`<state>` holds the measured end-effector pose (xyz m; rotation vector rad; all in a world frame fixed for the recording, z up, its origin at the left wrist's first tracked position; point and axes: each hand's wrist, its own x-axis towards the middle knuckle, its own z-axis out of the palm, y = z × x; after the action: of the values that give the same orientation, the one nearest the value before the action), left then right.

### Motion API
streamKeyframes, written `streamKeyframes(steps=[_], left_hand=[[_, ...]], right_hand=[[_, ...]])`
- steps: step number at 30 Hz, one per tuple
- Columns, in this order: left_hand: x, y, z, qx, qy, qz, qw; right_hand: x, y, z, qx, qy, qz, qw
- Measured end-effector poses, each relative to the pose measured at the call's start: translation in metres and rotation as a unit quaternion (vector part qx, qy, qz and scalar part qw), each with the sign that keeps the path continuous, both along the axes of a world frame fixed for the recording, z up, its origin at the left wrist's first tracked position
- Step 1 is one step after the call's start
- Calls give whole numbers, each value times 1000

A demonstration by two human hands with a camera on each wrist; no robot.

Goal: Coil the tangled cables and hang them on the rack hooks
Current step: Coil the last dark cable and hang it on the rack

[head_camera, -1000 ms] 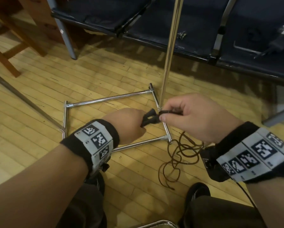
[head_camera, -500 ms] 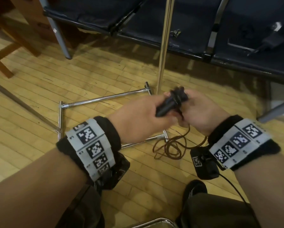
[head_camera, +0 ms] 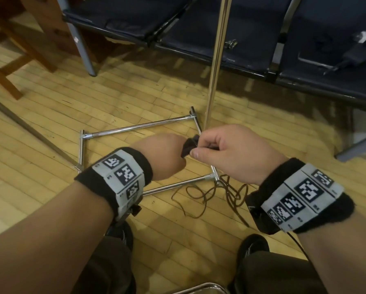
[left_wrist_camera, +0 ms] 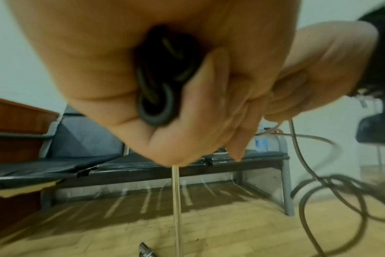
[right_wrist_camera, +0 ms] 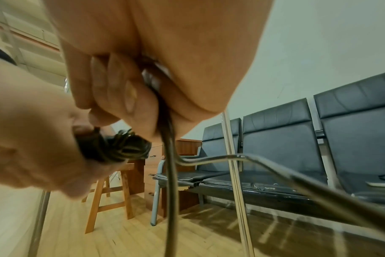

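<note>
My left hand (head_camera: 163, 155) grips a small tight coil of dark cable (head_camera: 189, 146), whose loops show inside the curled fingers in the left wrist view (left_wrist_camera: 158, 83). Right beside it, my right hand (head_camera: 226, 151) pinches the free strand of the same cable (right_wrist_camera: 167, 139) next to the coil (right_wrist_camera: 119, 147). The loose remainder of the cable (head_camera: 216, 192) lies tangled on the wooden floor below my right wrist. The chrome rack's upright pole (head_camera: 217, 60) rises just behind my hands from its rectangular floor base (head_camera: 139, 126). No hooks are in view.
A row of dark padded seats (head_camera: 241, 35) runs across the back, with a black adapter (head_camera: 356, 56) lying on the right seat. A wooden stool (head_camera: 6, 60) stands at far left. My shoes (head_camera: 254, 245) rest on the floor near the bottom edge.
Both hands dropped slightly after meeting half a second ago. The right hand has drawn apart from the coil again, and the loose tangle on the floor has spread out leftward.
</note>
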<state>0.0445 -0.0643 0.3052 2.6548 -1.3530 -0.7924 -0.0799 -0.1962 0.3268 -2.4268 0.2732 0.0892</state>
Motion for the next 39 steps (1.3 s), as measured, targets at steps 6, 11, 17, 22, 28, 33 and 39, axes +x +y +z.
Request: streamKeyframes(steps=[6, 11, 17, 22, 28, 33, 39], left_hand=[[-17, -6, 0, 37, -6, -99, 994], [-17, -5, 4, 16, -5, -99, 995], [-20, -1, 13, -41, 117, -136, 983], [-4, 6, 35, -209, 370, 5, 905], [28, 18, 20, -140, 145, 164, 966], [23, 14, 8, -43, -18, 161, 986], [5, 23, 0, 99, -4, -27, 995]], right_hand=[[-3, -8, 0, 49, 16, -3, 999], [-5, -17, 1, 90, 1, -21, 996], [-11, -31, 1, 161, -18, -57, 985], [-5, -28, -8, 290, 21, -135, 947], [8, 4, -4, -8, 60, 10, 998], [20, 24, 2, -93, 82, 89, 988], [11, 17, 18, -74, 50, 77, 993]])
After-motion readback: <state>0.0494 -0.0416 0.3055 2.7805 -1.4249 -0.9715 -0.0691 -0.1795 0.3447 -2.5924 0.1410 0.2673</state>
